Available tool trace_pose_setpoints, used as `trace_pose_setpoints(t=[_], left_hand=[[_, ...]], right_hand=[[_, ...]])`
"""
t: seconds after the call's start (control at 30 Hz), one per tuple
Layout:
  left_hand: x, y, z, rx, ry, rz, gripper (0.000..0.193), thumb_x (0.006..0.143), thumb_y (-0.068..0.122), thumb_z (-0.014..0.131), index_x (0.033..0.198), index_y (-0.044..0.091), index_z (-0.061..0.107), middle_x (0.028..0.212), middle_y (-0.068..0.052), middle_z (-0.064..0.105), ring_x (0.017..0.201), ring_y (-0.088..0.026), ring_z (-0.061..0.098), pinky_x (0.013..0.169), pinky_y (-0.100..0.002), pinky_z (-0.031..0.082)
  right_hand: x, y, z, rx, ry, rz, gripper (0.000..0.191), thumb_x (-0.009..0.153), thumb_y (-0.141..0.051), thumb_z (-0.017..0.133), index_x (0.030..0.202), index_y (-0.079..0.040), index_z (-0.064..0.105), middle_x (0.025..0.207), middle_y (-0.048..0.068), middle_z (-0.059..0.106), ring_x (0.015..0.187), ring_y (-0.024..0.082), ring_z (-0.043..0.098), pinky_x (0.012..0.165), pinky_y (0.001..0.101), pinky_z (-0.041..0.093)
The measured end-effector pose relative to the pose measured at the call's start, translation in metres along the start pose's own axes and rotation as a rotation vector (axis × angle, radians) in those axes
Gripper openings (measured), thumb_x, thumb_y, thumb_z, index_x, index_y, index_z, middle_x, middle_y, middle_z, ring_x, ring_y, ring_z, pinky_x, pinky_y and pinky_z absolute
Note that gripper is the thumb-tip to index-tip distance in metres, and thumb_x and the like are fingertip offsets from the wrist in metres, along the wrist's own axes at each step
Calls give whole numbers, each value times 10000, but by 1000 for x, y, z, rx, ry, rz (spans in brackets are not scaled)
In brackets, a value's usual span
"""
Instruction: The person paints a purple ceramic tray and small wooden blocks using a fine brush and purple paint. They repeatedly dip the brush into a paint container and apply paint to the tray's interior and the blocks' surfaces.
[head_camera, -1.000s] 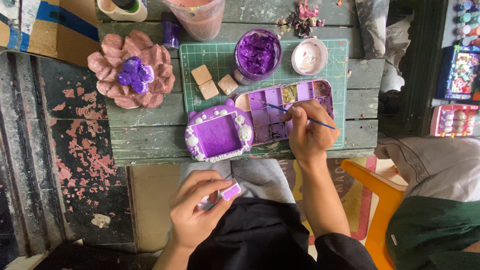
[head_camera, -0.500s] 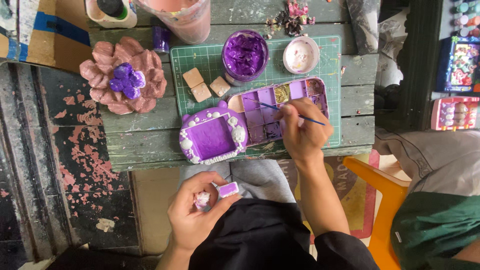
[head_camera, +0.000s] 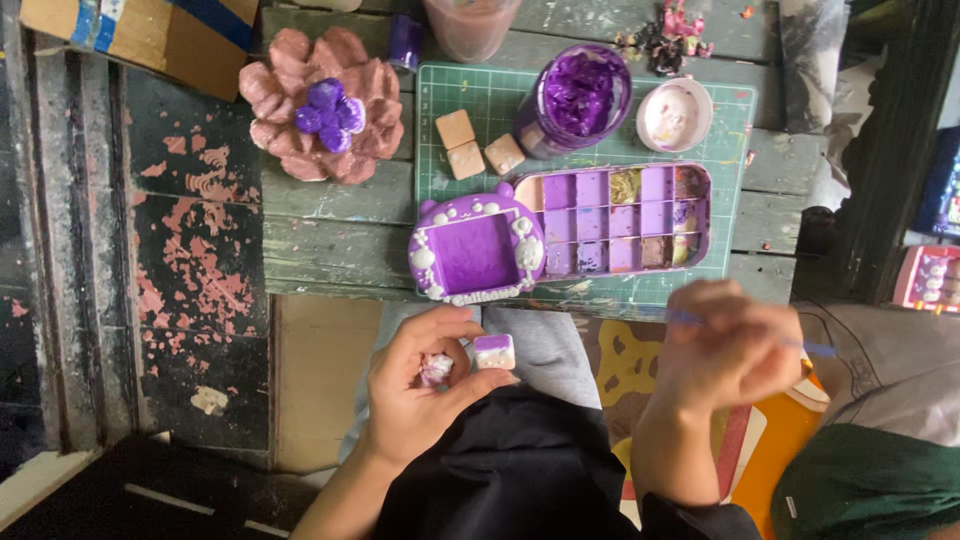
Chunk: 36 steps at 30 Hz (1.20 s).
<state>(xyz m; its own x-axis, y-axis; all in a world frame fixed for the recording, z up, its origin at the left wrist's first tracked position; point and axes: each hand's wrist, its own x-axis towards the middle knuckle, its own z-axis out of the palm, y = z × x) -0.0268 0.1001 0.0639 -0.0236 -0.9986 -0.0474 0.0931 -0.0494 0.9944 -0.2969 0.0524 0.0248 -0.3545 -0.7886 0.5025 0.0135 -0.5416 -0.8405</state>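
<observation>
**Hands off the bench, a small cube and a brush in their grip**

Left hand (head_camera: 425, 385) sits low over the lap, thumb and fingers closed around a small cube (head_camera: 494, 351) with a purple top and white sides; a little pale crumpled piece (head_camera: 436, 368) lies in the palm beside it. Right hand (head_camera: 728, 345) is blurred, curled around a thin blue brush (head_camera: 812, 348) whose handle sticks out to the right, just off the bench's near edge.

On the bench (head_camera: 330, 240), at the near edge, lies a purple tray with white trim (head_camera: 476, 250), touching the left end of a long purple paint palette (head_camera: 620, 218) with many small wells. Both rest on a green cutting mat (head_camera: 478, 92). Farther back on the mat lie three tan cubes (head_camera: 468, 148), a jar of purple paint (head_camera: 578, 95) and a small white dish (head_camera: 674, 113). Left of the mat sits a pink clay flower with a purple centre (head_camera: 322, 105). At the far edge stand a pink cup (head_camera: 470, 22) and a cardboard box (head_camera: 135, 35) at the far left corner.
</observation>
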Motion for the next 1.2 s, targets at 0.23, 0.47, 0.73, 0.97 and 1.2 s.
trace_pose_setpoints(t=[0.23, 0.47, 0.73, 0.97, 1.2], left_hand=[[2, 6, -1, 110, 26, 28, 567, 808, -36, 885, 1287, 26, 589, 987, -46, 742, 649, -20, 551, 560, -181, 458], [3, 11, 1, 190, 68, 92, 512, 797, -10, 896, 1235, 24, 633, 968, -30, 751, 616, -20, 524, 544, -183, 442], [4, 13, -1, 207, 56, 102, 509, 789, 12, 905, 1226, 32, 646, 929, -16, 746, 586, -17, 516, 518, -183, 414], [4, 13, 1, 220, 58, 100, 509, 800, 37, 908, 1232, 44, 638, 903, -6, 743, 581, -10, 520, 518, -180, 411], [4, 14, 1, 201, 34, 79, 519, 806, 32, 899, 1248, 41, 626, 912, -16, 747, 581, -10, 522, 517, -182, 405]], right_hand=[[-28, -37, 18, 19, -97, -148, 371, 1103, -378, 431, 929, -50, 428, 597, 79, 485, 476, 187, 514, 387, 326, 459], [-28, -51, 31, -113, -223, -122, 445, 1098, -441, 434, 872, -57, 434, 537, 95, 504, 486, 220, 538, 453, 388, 505], [-26, -47, 35, -151, -222, -263, 466, 1081, -407, 467, 815, -24, 445, 521, 91, 502, 478, 222, 558, 431, 376, 510], [-20, -47, 34, -210, -270, -308, 492, 1086, -366, 484, 760, 2, 468, 547, 108, 541, 512, 235, 581, 461, 390, 526], [-16, -47, 24, -113, -405, -310, 445, 1060, -346, 508, 774, -5, 515, 577, 128, 572, 539, 260, 602, 475, 390, 533]])
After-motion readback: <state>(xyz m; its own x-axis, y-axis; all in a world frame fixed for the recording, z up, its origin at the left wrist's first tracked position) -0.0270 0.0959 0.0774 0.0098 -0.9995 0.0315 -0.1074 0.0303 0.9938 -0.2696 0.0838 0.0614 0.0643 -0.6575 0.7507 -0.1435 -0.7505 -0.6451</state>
